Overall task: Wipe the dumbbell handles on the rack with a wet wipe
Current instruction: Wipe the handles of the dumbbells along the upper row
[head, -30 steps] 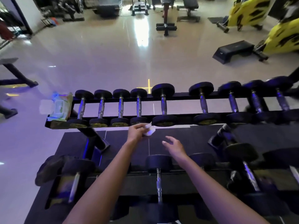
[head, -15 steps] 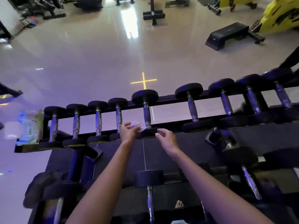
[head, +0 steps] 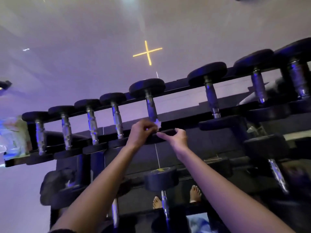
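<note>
Both hands sit further forward than 0.5 s ago, now up at the near rail of the rack (head: pixel 183 122); the view has tipped down and closer.

Left hand (head: pixel 140 132): fingers clenched round a white wipe (head: pixel 158 124). Only a small crumpled corner shows past the fingers. The wipe touches the near end of the metal handle (head: pixel 151 108) of the fifth dumbbell (head: pixel 146 88) from the left on the top tier, just where the handle meets its near black head.

Right hand (head: pixel 177 137): just beside the left, fingers curled over that same near head, thumb pointing towards the left hand. It looks like a grasp on the head; motion blur softens the detail.

Top tier: four smaller dumbbells left of the fifth, bigger ones to the right, all lying across the two rails.

Other items:
- pack of wipes (head: pixel 12 132) at the far left end of the top tier, blurred.
- yellow cross (head: pixel 147 52) on the glossy floor (head: pixel 84 47) beyond the rack.
- lower dumbbell (head: pixel 161 179) on the tier beneath, between the forearms.
- bare feet (head: pixel 195 193) under the rack.
</note>
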